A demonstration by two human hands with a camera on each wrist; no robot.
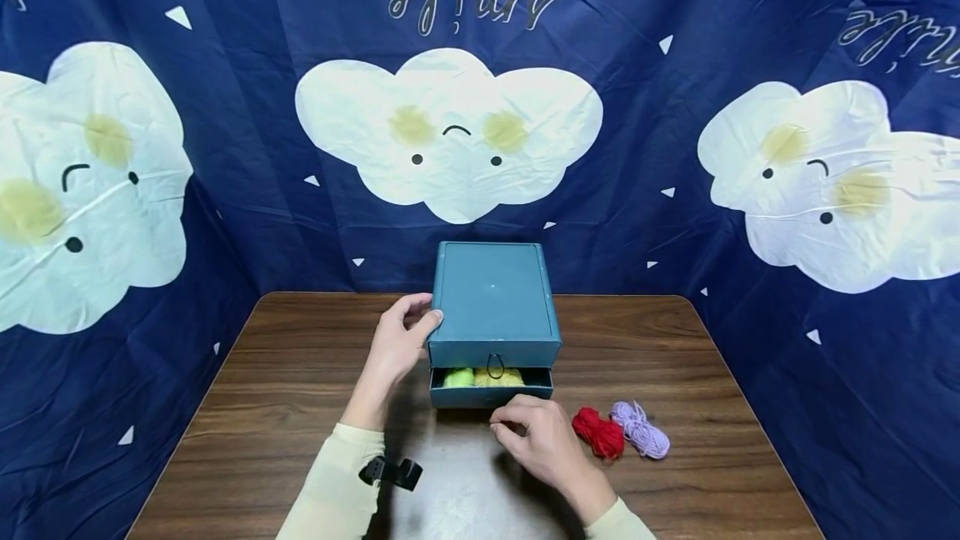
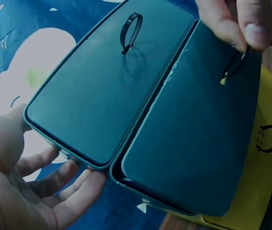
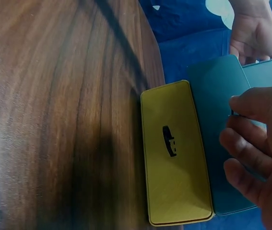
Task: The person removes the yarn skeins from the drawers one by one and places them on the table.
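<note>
A teal drawer cabinet (image 1: pixel 492 290) stands towards the back of the table. My left hand (image 1: pixel 397 344) rests against its left side, fingertips along the edge of the upper drawer. Below that, a teal drawer (image 2: pixel 188 129) is pulled partly out. Inside it lie a lime-green yarn bundle (image 1: pixel 459 377) and a pale yellow yarn bundle (image 1: pixel 501 377). In front of this drawer my right hand (image 1: pixel 542 440) pinches its black loop pull (image 2: pixel 226 74) between thumb and finger. The top drawer's own black loop (image 2: pixel 124 34) hangs free.
A yellow drawer front (image 3: pixel 176 182) with a black loop sits under the teal drawers. To the right of my right hand, red yarn (image 1: pixel 600 433) lies beside purple yarn (image 1: pixel 640 430) on the wooden table (image 1: pixel 300 407). A blue cloud-print curtain (image 1: pixel 247 215) surrounds the table.
</note>
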